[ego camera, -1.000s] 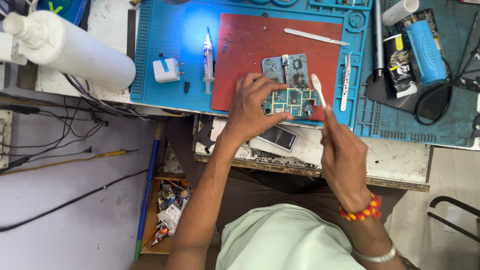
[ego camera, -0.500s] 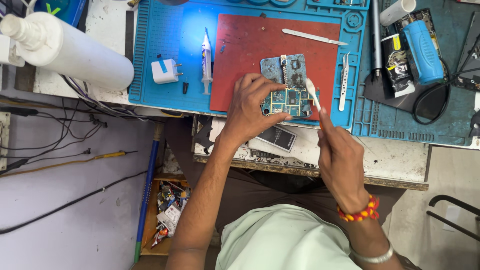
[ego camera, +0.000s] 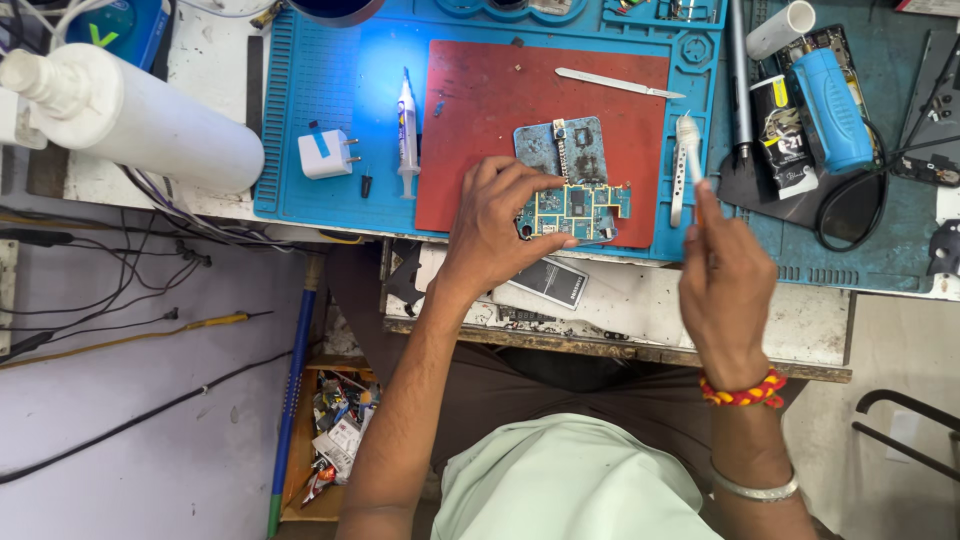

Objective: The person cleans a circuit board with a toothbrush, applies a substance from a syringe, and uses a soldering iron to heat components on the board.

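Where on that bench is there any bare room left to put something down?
The red mat is mostly bare left of the circuit board that the left hand pins, and above it below the metal blade. The blue mat has room above the white plug. Right of the right hand, tools and cables crowd the bench.

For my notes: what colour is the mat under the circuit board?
The mat is red, in the head view.

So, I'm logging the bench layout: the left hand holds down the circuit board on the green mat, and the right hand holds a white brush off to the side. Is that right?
Not quite: in the head view the mat under the circuit board is red, not green. The rest stands: the left hand holds the board down, and the right hand holds a white brush off to the side.
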